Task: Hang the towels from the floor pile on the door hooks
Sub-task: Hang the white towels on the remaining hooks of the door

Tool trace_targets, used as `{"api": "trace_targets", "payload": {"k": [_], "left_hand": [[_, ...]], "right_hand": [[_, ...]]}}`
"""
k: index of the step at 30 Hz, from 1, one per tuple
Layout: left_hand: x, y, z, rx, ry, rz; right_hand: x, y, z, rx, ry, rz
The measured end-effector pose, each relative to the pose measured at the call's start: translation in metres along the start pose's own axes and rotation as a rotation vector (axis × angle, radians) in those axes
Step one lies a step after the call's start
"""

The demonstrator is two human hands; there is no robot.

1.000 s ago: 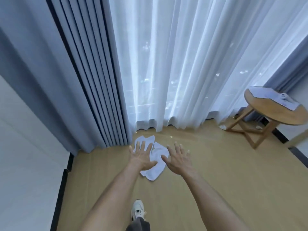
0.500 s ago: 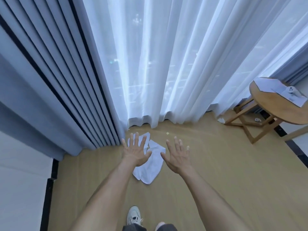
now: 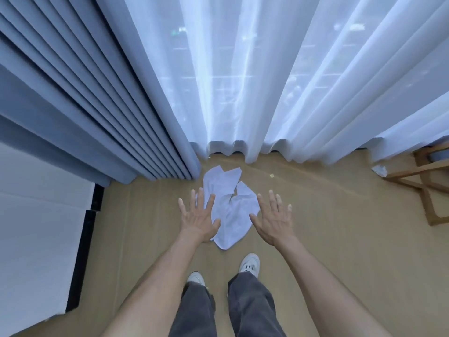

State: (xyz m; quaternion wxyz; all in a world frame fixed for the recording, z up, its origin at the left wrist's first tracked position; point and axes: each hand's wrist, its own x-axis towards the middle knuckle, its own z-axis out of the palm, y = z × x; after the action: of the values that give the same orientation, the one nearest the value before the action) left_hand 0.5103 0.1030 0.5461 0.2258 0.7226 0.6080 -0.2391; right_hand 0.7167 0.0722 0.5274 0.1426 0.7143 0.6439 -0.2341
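Towels (image 3: 228,210) lie crumpled on the wooden floor (image 3: 328,227) just before the sheer curtain (image 3: 255,81). Left hand (image 3: 198,217) and right hand (image 3: 274,221) flank them, fingers spread, holding nothing. Wooden table legs (image 3: 422,188) stand well right.

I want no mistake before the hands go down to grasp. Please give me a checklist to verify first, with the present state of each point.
1. Left hand free, fingers spread: ok.
2. Right hand free, fingers spread: ok.
3. White towel pile on the floor between the hands, nothing lying on it: ok.
4. Towels gripped: not ok, no finger curls round them.
5. Number of towels in the pile: cannot tell.
6. Door hooks in view: not ok.
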Motion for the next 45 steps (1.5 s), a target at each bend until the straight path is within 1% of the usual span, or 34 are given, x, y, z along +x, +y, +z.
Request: {"api": "trace_targets", "payload": {"k": [6,9,11,14,16,22,25,28,32,34,38,41,45], "left_hand": [[0.048,-0.007,0.063,-0.021,-0.102,-0.076],[0.079,-0.014,0.103,-0.041,-0.145,-0.087],[0.098,-0.019,0.134,-0.041,-0.167,-0.084],[0.121,-0.025,0.184,-0.052,-0.226,-0.078],[0.138,-0.028,0.217,-0.045,-0.255,-0.070],[0.212,-0.036,0.316,-0.013,-0.277,-0.028],[0.262,-0.043,0.371,0.068,-0.283,0.002],[0.310,-0.050,0.421,0.204,-0.325,0.101],[0.351,-0.057,0.485,0.402,-0.342,0.226],[0.359,-0.059,0.510,0.455,-0.334,0.236],[0.357,-0.065,0.527,0.410,-0.246,0.179],[0.341,-0.069,0.513,0.340,-0.207,0.200],[0.307,-0.068,0.478,0.281,-0.267,0.175]], "right_hand": [[0.054,0.011,0.060,-0.046,-0.090,-0.064],[0.078,0.008,0.104,-0.077,-0.091,-0.108],[0.092,0.005,0.139,-0.099,-0.097,-0.137],[0.112,-0.005,0.194,-0.118,-0.166,-0.165],[0.126,-0.014,0.228,-0.119,-0.168,-0.195],[0.190,-0.029,0.324,-0.084,-0.190,-0.241],[0.234,-0.024,0.380,-0.065,-0.163,-0.259],[0.272,-0.016,0.432,-0.081,-0.148,-0.261],[0.300,-0.009,0.486,-0.092,-0.151,-0.283],[0.304,-0.006,0.502,-0.103,-0.156,-0.296],[0.300,-0.001,0.509,-0.144,-0.176,-0.300],[0.287,0.001,0.491,-0.182,-0.188,-0.290],[0.257,-0.005,0.448,-0.172,-0.136,-0.339]]}}
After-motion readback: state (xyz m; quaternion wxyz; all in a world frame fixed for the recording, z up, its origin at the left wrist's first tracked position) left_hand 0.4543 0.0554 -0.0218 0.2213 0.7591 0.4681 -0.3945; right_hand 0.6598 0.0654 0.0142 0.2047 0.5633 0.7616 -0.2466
